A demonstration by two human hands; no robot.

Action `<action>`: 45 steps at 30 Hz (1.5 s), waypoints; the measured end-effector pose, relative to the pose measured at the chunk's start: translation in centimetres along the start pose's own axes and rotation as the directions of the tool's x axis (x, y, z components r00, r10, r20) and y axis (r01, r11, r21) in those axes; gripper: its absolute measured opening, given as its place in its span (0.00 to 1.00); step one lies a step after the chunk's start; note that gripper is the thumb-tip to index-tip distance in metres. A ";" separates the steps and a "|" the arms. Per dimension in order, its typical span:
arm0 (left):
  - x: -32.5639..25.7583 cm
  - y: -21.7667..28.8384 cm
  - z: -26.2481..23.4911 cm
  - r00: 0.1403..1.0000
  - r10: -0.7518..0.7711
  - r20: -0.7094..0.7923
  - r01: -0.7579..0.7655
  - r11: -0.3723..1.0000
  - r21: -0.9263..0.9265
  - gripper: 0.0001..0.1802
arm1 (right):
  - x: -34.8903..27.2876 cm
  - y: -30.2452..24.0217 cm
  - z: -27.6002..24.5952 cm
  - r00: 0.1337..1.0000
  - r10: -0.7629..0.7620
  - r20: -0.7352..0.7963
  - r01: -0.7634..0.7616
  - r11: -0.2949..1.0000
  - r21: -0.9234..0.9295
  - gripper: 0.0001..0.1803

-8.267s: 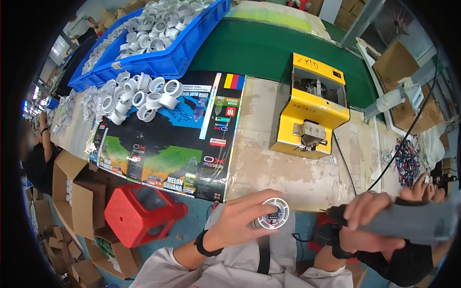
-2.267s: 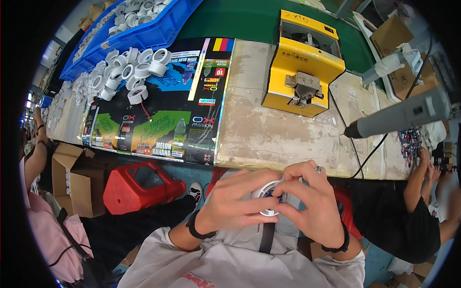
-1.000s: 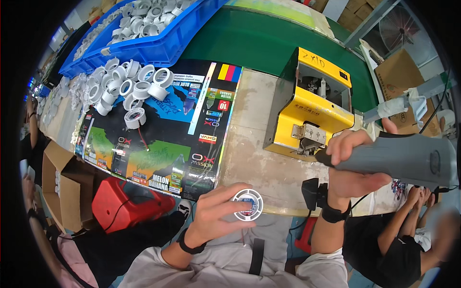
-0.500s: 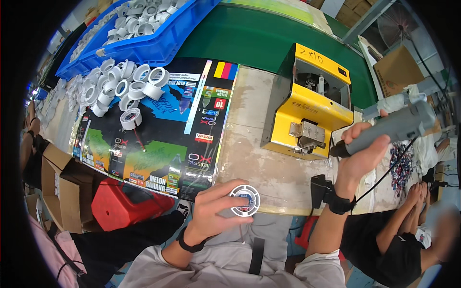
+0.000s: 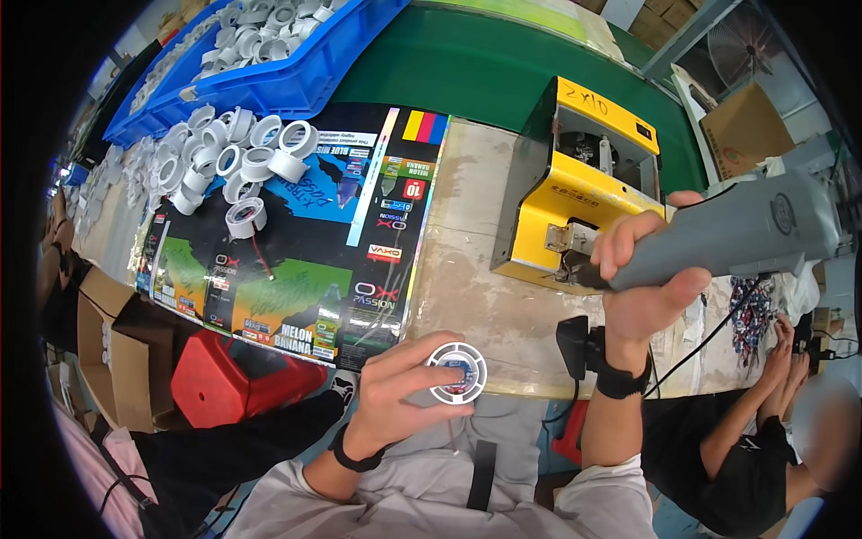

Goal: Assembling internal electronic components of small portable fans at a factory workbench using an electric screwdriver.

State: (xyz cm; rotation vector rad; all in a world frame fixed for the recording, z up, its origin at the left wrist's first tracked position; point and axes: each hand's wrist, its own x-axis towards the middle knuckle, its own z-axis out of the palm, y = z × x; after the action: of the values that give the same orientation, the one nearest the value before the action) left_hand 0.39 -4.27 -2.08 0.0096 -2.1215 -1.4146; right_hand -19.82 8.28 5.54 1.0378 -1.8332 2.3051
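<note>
My left hand [image 5: 391,395] holds a white ring-shaped plastic housing [image 5: 481,377] near the front edge of the table, fingers pressed on it and one fingertip over the small circuit board [image 5: 453,366] inside. A thin wire hangs below the housing. My right hand [image 5: 642,292] is wrapped round a grey electric screwdriver [image 5: 750,229], its dark nose pointing left. That nose lies over the metal pickup block [image 5: 567,238] of a yellow screw feeder [image 5: 588,199]; whether the bit touches it I cannot tell. A black cable [image 5: 718,337] crosses behind my right wrist.
White rings [image 5: 256,163] lie heaped on a printed sheet [image 5: 377,305] at the left, one ring [image 5: 245,218] trailing a red wire. Behind stands a blue bin [image 5: 337,76] full of rings. Bundled wires [image 5: 750,319] lie at the right. People sit at both sides.
My right hand has brought the screwdriver left and slightly nearer, its nose moving to the front of the screw feeder. My left hand with the housing has barely moved.
</note>
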 end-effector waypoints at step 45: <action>1.7 1.8 2.2 0.983 0.181 -0.003 -0.181 0.983 -0.010 0.19 | -6.4 -6.4 1.5 0.927 -0.006 0.375 -0.219 0.803 0.554 0.36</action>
State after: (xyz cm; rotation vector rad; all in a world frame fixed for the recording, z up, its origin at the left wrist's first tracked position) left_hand -1.50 -2.16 -0.34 -0.1821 -2.0567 -1.3171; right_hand -11.55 11.33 7.94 1.5495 -1.2732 3.0288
